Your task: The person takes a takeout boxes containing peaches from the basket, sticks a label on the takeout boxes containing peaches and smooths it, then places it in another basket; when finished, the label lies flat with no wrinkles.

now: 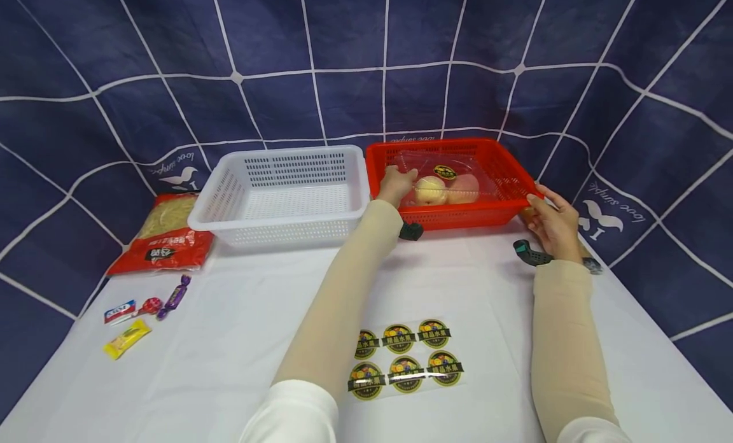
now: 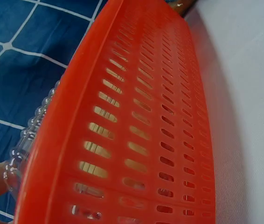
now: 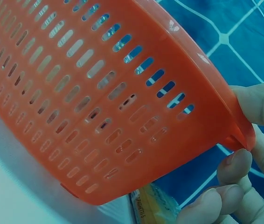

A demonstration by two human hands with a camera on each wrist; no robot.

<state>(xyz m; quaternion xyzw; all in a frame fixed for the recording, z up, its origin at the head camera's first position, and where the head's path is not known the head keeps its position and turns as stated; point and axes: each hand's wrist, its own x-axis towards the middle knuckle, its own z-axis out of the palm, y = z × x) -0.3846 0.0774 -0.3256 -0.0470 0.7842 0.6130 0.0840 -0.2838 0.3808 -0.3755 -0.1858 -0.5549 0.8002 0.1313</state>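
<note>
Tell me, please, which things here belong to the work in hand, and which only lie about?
In hand:
- red basket, right hand at its corner
- clear fruit box with two fruits, touched by left hand

Lying about:
- white basket
- sticker sheet
- noodle packet
- sweets

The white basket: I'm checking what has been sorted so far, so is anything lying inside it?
No, in the head view the white basket shows only its bare perforated floor, while the clear fruit pack sits in the red basket.
</note>
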